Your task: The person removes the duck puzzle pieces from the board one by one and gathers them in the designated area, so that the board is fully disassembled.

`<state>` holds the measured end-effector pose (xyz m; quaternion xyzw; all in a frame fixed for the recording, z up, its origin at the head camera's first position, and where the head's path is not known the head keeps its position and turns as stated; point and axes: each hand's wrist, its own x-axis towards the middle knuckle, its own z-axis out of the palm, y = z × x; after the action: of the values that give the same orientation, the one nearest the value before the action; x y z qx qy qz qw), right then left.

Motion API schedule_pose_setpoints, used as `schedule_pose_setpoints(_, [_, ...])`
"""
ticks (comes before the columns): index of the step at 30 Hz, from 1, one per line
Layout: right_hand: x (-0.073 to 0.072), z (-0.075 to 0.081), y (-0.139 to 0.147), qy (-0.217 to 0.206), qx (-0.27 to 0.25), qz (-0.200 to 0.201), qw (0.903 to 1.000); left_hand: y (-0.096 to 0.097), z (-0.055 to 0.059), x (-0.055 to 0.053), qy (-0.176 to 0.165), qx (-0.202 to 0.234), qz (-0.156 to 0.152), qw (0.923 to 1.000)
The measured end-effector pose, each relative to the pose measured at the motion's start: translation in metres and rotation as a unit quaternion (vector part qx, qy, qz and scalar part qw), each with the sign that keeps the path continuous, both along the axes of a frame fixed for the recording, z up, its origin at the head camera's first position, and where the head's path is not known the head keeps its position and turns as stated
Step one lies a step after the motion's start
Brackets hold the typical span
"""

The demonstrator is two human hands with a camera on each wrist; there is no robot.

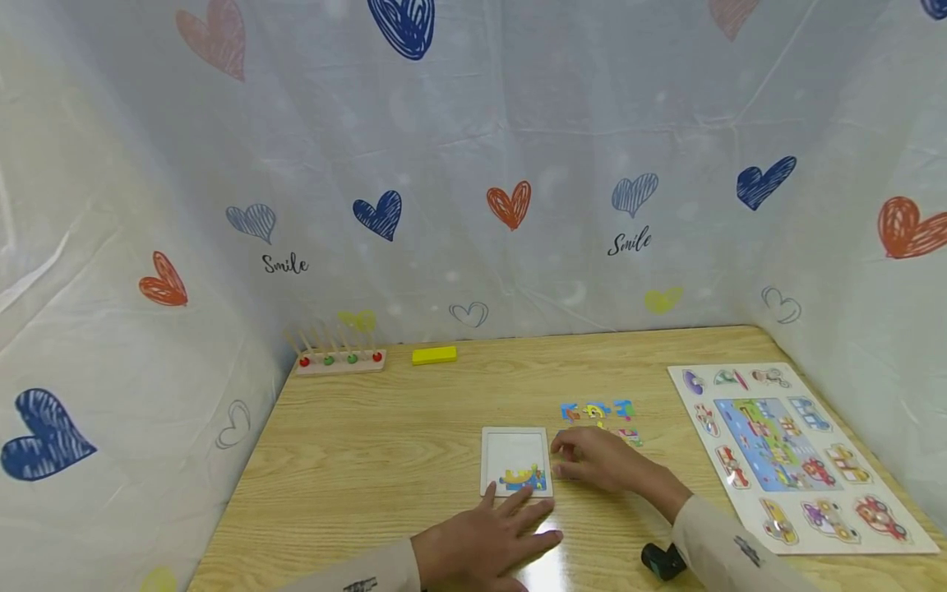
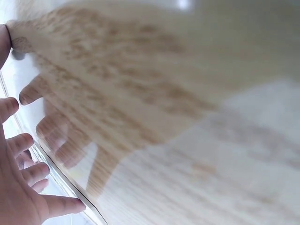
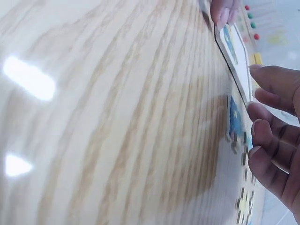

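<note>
A small white puzzle tray (image 1: 510, 446) lies on the table, with a few joined colourful puzzle pieces (image 1: 524, 478) along its near right side. My left hand (image 1: 491, 538) is spread flat, its fingertips at the tray's near edge. In the left wrist view that hand (image 2: 21, 187) shows its fingers apart, holding nothing. Beside the tray's right edge is my right hand (image 1: 602, 456), its fingers loosely bent. The right wrist view shows a blue puzzle piece (image 3: 234, 117) on the table, close to the fingertips of this hand (image 3: 279, 126). Several loose pieces (image 1: 595, 411) lie beyond it, partly hidden.
A large picture puzzle board (image 1: 747, 444) covers the right side of the table. At the back left stand a wooden peg rack (image 1: 340, 362) with red and green beads and a yellow block (image 1: 434, 355). A black object (image 1: 662, 561) is by my right sleeve. Heart-printed cloth hangs around the table.
</note>
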<state>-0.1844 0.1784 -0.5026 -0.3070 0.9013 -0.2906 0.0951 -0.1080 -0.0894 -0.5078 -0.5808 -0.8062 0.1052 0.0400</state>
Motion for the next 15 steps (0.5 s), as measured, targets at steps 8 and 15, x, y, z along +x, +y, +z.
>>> schedule_pose_setpoints(8, [-0.008, 0.004, -0.021, -0.012, 0.002, 0.056, 0.9984, -0.002, 0.000, -0.001, -0.020, -0.010, -0.002, 0.9997])
schedule_pose_setpoints(15, [-0.012, 0.006, -0.031, -0.021, 0.027, 0.082, 0.9961, -0.003, 0.000, 0.000, -0.031, -0.010, -0.001, 0.9995])
